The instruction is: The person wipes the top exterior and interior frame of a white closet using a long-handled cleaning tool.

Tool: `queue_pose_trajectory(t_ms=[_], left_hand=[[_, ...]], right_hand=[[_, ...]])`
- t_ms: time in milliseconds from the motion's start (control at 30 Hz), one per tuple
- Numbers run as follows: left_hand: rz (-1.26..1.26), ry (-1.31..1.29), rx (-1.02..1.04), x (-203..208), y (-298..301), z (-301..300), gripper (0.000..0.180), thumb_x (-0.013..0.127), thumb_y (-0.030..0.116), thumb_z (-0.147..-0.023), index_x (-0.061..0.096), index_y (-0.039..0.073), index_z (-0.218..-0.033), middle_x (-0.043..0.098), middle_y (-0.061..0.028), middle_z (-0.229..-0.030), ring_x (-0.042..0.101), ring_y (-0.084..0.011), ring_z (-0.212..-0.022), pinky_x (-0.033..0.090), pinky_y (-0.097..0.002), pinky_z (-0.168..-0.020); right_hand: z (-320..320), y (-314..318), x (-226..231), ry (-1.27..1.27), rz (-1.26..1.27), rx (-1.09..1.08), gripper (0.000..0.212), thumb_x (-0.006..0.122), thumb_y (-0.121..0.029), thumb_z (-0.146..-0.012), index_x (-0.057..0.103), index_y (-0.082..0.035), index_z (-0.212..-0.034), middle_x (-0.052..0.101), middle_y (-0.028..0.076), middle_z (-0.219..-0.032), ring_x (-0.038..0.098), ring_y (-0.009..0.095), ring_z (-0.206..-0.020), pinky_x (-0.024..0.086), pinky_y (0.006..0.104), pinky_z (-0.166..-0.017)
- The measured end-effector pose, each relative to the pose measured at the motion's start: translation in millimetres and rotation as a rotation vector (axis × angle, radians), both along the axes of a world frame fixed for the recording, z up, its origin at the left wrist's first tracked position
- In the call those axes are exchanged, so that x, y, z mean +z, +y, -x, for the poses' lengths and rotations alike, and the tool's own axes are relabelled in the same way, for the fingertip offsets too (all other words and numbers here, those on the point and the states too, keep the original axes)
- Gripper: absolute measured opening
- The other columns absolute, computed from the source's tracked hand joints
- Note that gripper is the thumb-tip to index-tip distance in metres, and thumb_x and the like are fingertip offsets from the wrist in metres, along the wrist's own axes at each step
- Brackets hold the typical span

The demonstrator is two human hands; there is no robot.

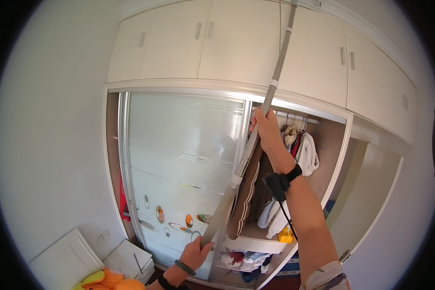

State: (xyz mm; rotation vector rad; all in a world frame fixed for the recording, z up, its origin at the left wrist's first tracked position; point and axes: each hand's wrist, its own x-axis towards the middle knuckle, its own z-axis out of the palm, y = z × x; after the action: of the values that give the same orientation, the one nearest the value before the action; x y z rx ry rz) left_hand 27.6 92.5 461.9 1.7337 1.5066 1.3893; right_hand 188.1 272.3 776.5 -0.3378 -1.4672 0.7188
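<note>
A long grey telescopic pole [281, 55] with pale collars slants up from lower centre to the top edge, where its far end reaches a white slatted vent or panel [310, 4]. My right hand [265, 124] is wrapped round the pole about halfway up, arm raised. Lower down, my left hand [194, 254] grips its thick bottom section. The pole passes in front of a wardrobe with a frosted glass sliding door [183, 140]. Whether the pole's tip touches the vent, I cannot tell.
White overhead cupboards [241, 38] run above the wardrobe. Its open right side holds hanging clothes [307, 154], a brown striped bundle [245, 203] and folded clothes [246, 261]. A doorway [367, 188] lies at right. A white bedside cabinet [129, 261] and orange plush item [113, 279] are lower left.
</note>
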Motion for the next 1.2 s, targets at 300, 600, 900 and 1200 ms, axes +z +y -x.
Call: queue_pose_trajectory(t_ms=[300, 600, 900, 1200], left_hand=[[-0.169, -0.014, 0.194, 13, 2, 67, 0.024, 0.061, 0.024, -0.083, 0.054, 0.001, -0.08, 0.056, -0.015, -0.058, 0.057, -0.0302, -0.052, 0.043, -0.0353, -0.048], [-0.235, -0.107, 0.263, 5, -16, 192, 0.024, 0.061, 0.023, -0.084, 0.055, 0.0, -0.081, 0.051, -0.0125, -0.053, 0.051, -0.0215, -0.046, 0.039, -0.0318, -0.045], [-0.223, -0.129, 0.349, 1, -38, 346, 0.027, 0.06, 0.024, -0.085, 0.054, -0.002, -0.08, 0.049, -0.0139, -0.053, 0.048, -0.0236, -0.046, 0.038, -0.0339, -0.045], [-0.169, -0.178, 0.347, 18, -70, 430, 0.025, 0.059, 0.022, -0.085, 0.056, -0.002, -0.086, 0.053, -0.0138, -0.058, 0.049, -0.0195, -0.051, 0.041, -0.0317, -0.05]], right_hand=[[71, 2, 16, -0.02, 0.013, -0.017, 0.015, 0.048, -0.018, -0.085, 0.041, -0.005, -0.084, 0.047, 0.003, -0.063, 0.047, 0.013, -0.051, 0.041, 0.027, -0.049], [231, 1, 16, -0.046, 0.024, 0.104, 0.015, 0.048, -0.017, -0.083, 0.04, -0.004, -0.084, 0.046, 0.004, -0.065, 0.046, 0.013, -0.052, 0.04, 0.0277, -0.048], [399, -18, 24, -0.023, 0.033, 0.074, 0.015, 0.049, -0.014, -0.081, 0.039, -0.003, -0.083, 0.045, 0.004, -0.065, 0.046, 0.013, -0.052, 0.041, 0.0282, -0.045], [500, -28, 32, -0.032, 0.034, 0.078, 0.013, 0.049, -0.012, -0.079, 0.041, -0.001, -0.08, 0.045, 0.004, -0.062, 0.044, 0.013, -0.047, 0.04, 0.0294, -0.043]])
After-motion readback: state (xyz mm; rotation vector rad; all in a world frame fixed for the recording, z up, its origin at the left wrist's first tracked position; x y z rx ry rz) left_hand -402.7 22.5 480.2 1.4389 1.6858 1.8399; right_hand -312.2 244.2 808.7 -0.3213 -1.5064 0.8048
